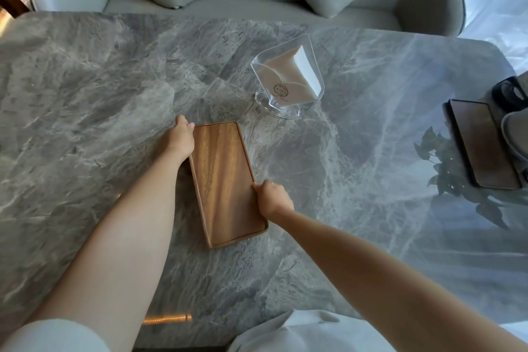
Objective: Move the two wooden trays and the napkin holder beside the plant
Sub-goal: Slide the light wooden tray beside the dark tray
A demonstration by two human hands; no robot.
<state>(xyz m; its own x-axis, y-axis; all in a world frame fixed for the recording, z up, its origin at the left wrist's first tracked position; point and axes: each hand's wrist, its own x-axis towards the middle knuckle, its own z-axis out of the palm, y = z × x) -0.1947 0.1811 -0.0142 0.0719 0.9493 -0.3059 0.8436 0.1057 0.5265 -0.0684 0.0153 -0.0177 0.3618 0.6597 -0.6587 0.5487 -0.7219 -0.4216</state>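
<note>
A light wooden tray lies lengthwise on the grey marble table, near the middle. My left hand grips its far left edge and corner. My right hand grips its right long edge. Beyond the tray stands a clear napkin holder with white napkins in it, untouched. A second, darker tray rests at the right edge of the table. The plant itself is out of view; only its leafy reflection shows on the tabletop at the right.
A pale sofa with two cushions runs along the far side of the table. A dark object and a grey rounded object sit at the far right edge beside the darker tray.
</note>
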